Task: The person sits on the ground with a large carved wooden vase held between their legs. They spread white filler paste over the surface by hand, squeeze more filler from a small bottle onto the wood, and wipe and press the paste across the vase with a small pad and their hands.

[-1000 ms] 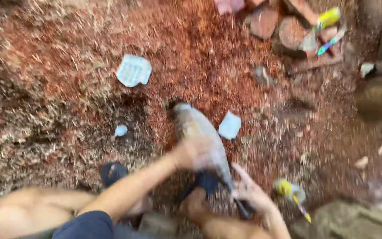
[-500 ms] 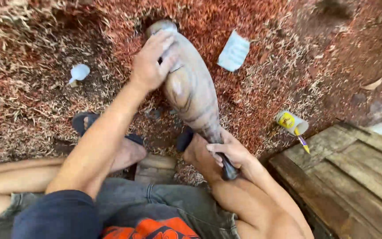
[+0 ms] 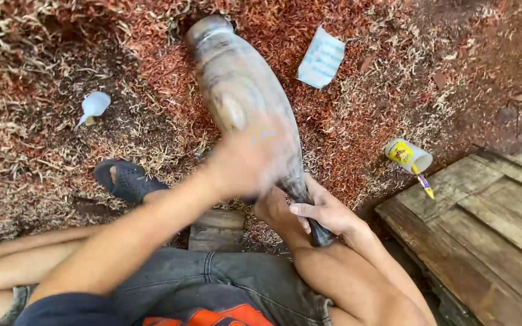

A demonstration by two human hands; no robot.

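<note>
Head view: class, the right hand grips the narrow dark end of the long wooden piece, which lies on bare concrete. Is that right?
Not quite. The head view shows the wooden piece lying on reddish wood shavings, not concrete. The right hand does grip its narrow dark end.

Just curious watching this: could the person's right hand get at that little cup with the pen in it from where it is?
Probably yes: the cup lies on open shavings beyond the right hand, nothing between, but that hand is gripping the carved wooden piece.
</note>
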